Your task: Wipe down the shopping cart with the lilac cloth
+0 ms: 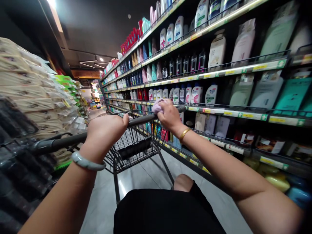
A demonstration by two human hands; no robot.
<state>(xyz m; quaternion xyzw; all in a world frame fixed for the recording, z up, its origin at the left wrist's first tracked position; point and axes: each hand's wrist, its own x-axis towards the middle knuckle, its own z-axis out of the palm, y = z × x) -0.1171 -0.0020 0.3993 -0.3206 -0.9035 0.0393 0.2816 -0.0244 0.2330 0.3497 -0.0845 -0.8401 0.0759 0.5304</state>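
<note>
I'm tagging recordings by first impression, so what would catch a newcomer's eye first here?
Probably the long, tiered shelves of colourful plastic bottles running down the right side. Next, in the centre, come two bare hands on the dark shopping-cart handle: the left hand, with a pale grey-green bangle at its wrist, and the right hand, holding a crumpled lilac cloth against the handle.

A black wire cart (135,149) stands upright, crumpled lilac cloth (159,106) against its handlebar (142,120)
</note>
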